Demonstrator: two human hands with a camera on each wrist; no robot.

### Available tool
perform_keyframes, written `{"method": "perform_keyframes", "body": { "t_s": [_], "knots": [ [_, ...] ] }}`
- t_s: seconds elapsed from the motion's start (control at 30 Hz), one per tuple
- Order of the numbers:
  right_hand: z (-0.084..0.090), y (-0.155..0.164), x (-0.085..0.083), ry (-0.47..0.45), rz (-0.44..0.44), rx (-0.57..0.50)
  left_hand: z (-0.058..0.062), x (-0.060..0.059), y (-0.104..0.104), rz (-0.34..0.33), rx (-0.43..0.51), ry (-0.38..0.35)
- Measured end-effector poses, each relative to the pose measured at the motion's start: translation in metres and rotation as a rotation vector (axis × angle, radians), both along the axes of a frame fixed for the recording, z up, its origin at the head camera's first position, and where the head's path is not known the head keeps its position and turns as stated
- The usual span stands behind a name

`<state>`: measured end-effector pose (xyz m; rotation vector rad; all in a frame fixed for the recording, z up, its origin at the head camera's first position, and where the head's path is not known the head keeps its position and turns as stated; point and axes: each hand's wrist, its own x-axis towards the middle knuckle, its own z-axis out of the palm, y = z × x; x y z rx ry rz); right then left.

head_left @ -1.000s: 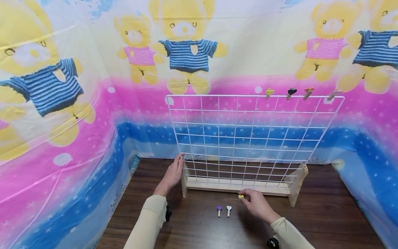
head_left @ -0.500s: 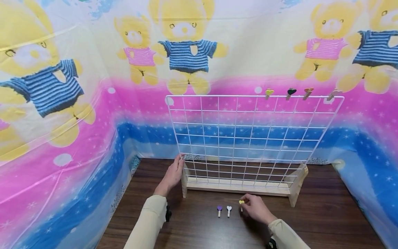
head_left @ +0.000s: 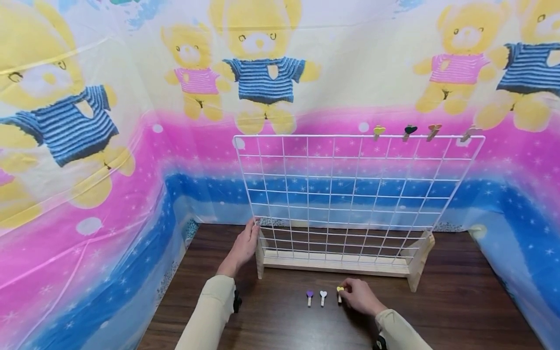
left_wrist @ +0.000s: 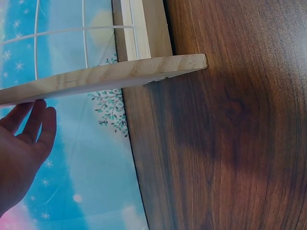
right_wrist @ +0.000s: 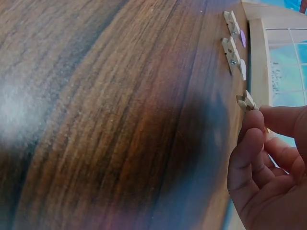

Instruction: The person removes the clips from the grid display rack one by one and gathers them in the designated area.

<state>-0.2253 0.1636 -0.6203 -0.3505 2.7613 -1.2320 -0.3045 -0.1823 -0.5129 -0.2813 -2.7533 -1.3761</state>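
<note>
My right hand point(head_left: 362, 296) pinches a small wooden clothespin with a yellow heart point(head_left: 340, 289) between thumb and fingertips, low over the table. In the right wrist view, the clothespin's wooden legs point(right_wrist: 246, 101) stick out past the fingertips. Left of it lie a white-heart clothespin point(head_left: 323, 294) and a purple-heart clothespin point(head_left: 309, 294), side by side. My left hand point(head_left: 244, 245) is at the left end of a white wire grid rack point(head_left: 330, 194). Seen from the left wrist, its extended fingers point(left_wrist: 47, 132) touch the outer face of the wooden side support point(left_wrist: 120, 72).
Along the rack's top wire sit several clothespins with hearts: yellow point(head_left: 379, 131), black point(head_left: 410, 130), orange point(head_left: 434, 130) and pale pink point(head_left: 471, 131). A wooden base bar point(head_left: 337, 266) joins the rack's supports. Bear-printed cloth point(head_left: 367, 58) hangs behind the brown wooden table point(head_left: 271, 321).
My right hand has lowered the yellow-heart clothespin toward me, away from the rack's base, into line with the white and purple ones. My left hand has stayed at the rack.
</note>
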Motion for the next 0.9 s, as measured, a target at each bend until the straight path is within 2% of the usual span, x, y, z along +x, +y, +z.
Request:
{"method": "perform_keyframes", "body": {
  "t_s": [0.33,0.53,0.63,0.9],
  "knots": [
    [-0.005,-0.003,0.003,-0.042,-0.006,-0.045,0.000,0.000,-0.001,-0.008,-0.001,0.020],
    [-0.010,-0.004,0.000,-0.040,-0.016,-0.008,0.000,-0.001,0.000,0.000,-0.012,0.026],
    [-0.013,-0.005,-0.002,-0.019,-0.011,0.022,0.000,-0.001,0.000,0.001,-0.011,0.023],
    [-0.013,-0.007,-0.004,0.121,0.013,0.157,-0.001,0.000,0.000,0.004,-0.006,0.018]
  ]
}}
